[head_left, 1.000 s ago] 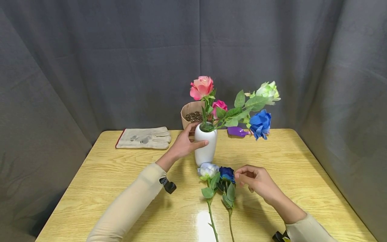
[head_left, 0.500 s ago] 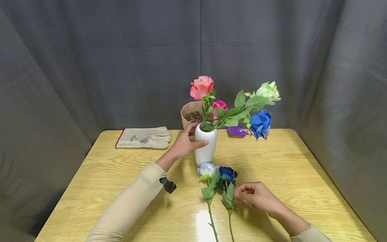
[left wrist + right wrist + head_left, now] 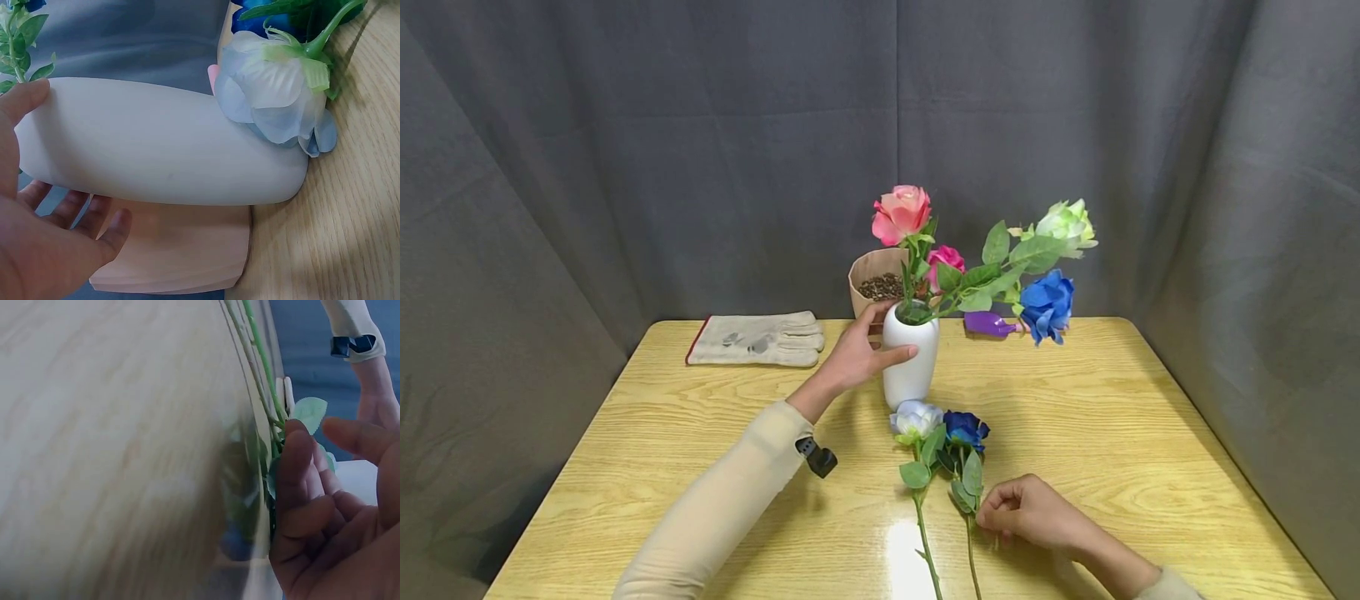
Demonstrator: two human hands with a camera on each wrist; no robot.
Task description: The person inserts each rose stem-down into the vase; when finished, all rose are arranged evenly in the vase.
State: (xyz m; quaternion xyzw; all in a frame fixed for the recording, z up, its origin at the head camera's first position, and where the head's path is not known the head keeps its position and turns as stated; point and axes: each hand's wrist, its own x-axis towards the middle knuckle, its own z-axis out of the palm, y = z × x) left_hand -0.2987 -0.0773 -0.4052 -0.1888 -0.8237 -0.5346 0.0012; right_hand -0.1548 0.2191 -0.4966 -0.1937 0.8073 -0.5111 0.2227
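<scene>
My left hand [image 3: 852,358] grips the white vase [image 3: 913,367] near its mouth, thumb on the front and fingers round the far side. Standing in the vase are a coral rose [image 3: 901,215], a magenta rose [image 3: 945,262], a pale green rose [image 3: 1066,225] and a blue rose [image 3: 1047,305]. In front of it, a pale blue-white rose [image 3: 915,419] and a dark blue rose [image 3: 966,430] lie on the table. My right hand [image 3: 1030,512] is at the dark blue rose's stem [image 3: 972,554], just below its leaves. In the right wrist view, thumb and forefinger are apart, fingertips beside the stems.
Behind the vase stands a tan pot [image 3: 861,283] of dark granular material. A work glove [image 3: 756,342] lies at the back left of the wooden table [image 3: 700,442], and a small purple scoop [image 3: 988,325] at the back right. Grey curtains [image 3: 737,167] surround the table.
My right hand has moved down along the dark blue rose, from beside its bloom past the leaves to the stem. My left hand and the vase stay in place.
</scene>
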